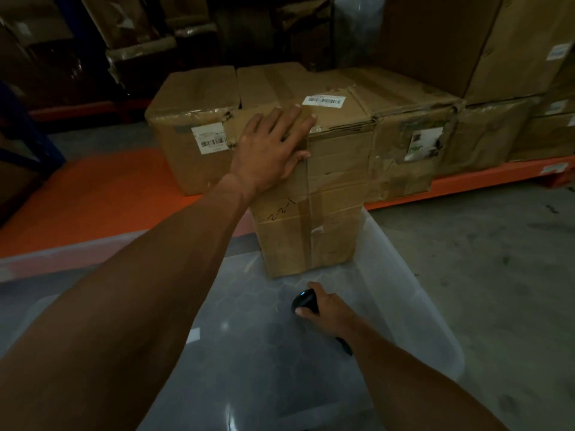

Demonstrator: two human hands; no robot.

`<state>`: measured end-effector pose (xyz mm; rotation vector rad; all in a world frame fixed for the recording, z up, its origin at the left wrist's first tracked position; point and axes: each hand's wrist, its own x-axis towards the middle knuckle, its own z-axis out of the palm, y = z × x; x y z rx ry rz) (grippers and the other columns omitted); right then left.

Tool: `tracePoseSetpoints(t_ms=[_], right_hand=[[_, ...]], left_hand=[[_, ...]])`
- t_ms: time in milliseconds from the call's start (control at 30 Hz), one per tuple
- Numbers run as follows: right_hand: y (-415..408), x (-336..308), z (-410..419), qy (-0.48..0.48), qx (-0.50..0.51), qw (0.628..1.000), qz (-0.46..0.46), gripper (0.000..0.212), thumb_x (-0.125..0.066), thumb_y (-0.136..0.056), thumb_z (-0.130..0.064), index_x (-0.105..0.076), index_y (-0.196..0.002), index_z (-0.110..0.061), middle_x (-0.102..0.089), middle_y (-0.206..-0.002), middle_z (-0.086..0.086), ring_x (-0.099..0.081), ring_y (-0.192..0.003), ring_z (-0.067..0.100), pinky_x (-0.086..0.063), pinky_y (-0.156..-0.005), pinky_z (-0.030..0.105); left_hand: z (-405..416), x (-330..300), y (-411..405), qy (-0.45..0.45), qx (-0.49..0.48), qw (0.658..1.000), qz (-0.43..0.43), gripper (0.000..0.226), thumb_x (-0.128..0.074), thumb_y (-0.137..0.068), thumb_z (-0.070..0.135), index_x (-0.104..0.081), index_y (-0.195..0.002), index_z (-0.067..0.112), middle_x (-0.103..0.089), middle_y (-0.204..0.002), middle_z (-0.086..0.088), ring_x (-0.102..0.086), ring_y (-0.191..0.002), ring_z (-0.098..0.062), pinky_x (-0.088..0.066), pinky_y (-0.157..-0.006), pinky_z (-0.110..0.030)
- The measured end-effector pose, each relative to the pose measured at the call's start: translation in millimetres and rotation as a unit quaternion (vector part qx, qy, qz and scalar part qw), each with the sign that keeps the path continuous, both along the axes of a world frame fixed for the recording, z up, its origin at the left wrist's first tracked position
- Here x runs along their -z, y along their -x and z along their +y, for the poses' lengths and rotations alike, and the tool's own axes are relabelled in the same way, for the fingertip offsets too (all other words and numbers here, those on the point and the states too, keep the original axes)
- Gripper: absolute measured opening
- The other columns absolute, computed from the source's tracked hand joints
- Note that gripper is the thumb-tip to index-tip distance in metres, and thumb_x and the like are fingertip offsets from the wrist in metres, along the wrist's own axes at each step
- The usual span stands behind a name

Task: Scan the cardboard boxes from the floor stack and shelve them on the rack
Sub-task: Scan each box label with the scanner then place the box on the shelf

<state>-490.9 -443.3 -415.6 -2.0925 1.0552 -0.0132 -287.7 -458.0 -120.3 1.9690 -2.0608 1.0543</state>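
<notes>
dim warehouse, grey concrete floor (stained), dark shelving behind.

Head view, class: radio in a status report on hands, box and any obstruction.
Left hand flat on cardboard box. Right hand grips black scanner. Box sits in clear bin, barcode label on top, against the orange rack; shelved boxes close behind.

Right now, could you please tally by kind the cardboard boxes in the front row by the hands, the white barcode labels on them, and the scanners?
Cardboard boxes in the front row: 3, the left box, the middle box under the left hand, and the right box.
Readable barcode labels: 2, and.
Scanners: 1, the black scanner in the right hand.
Total: 6.
</notes>
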Motion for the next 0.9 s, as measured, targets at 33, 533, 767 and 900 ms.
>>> tracePoseSetpoints(t_ms=[33,533,767,900], right_hand=[[0,-2,-1,0.001,-0.005,1.0,0.007,0.086,-0.058,-0.092,-0.066,-0.019,-0.159,-0.029,-0.054,-0.146,0.015,-0.054,-0.13,0.032,-0.045,-0.104,0.043],[6,-291,-61,0.303,0.315,0.792,-0.427,0.065,-0.052,-0.086,-0.067,-0.048,-0.136,-0.026,-0.049,-0.131,0.001,-0.048,-0.11,0.012,-0.043,-0.091,0.033],[3,-343,-91,0.115,0.239,0.941,-0.21,0.096,-0.044,-0.082,-0.087,-0.003,-0.159,-0.048,-0.023,-0.166,0.014,-0.026,-0.149,0.044,-0.025,-0.115,0.064],[4,-342,-93,0.111,0.25,0.951,-0.143,0.088,-0.035,-0.084,-0.089,-0.016,-0.158,-0.045,-0.034,-0.158,0.02,-0.035,-0.142,0.045,-0.027,-0.114,0.061]], left_hand=[[0,0,0,0.001,0.0,1.0,0.001,0.063,-0.026,-0.102,0.057,-0.02,-0.156,0.026,-0.029,-0.16,-0.009,-0.034,-0.142,-0.034,-0.03,-0.114,-0.052],[22,2,12,-0.005,0.017,0.996,0.082,0.065,-0.029,-0.098,0.063,-0.021,-0.155,0.034,-0.026,-0.162,-0.001,-0.028,-0.147,-0.026,-0.022,-0.119,-0.05],[34,-32,41,0.153,0.03,0.874,0.46,0.05,-0.042,-0.1,0.053,-0.057,-0.135,0.021,-0.061,-0.135,-0.003,-0.056,-0.124,-0.019,-0.04,-0.108,-0.052],[31,-45,17,0.152,-0.171,0.814,0.534,0.057,-0.045,-0.094,0.062,-0.065,-0.123,0.017,-0.063,-0.125,-0.014,-0.054,-0.121,-0.034,-0.041,-0.104,-0.051]])
